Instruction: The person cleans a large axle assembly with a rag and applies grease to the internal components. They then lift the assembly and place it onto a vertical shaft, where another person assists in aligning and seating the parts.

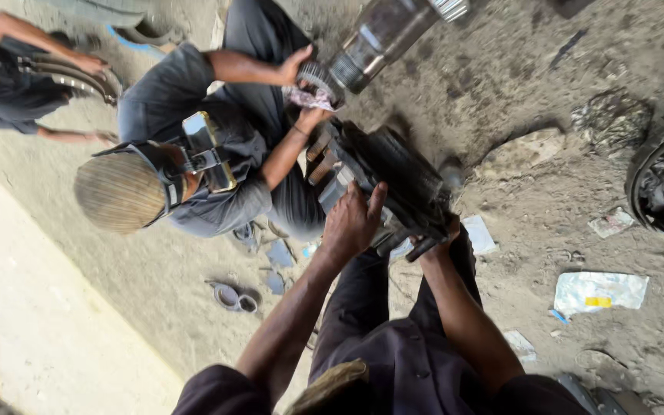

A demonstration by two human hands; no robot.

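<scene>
At centre frame, a dark greasy machine part is clamped by the left hand above and the right hand beneath.

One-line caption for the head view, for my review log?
Both hands, left hand and right hand, grip a dark greasy machine part on the dirt ground, while a crouching co-worker handles its far end.
</scene>
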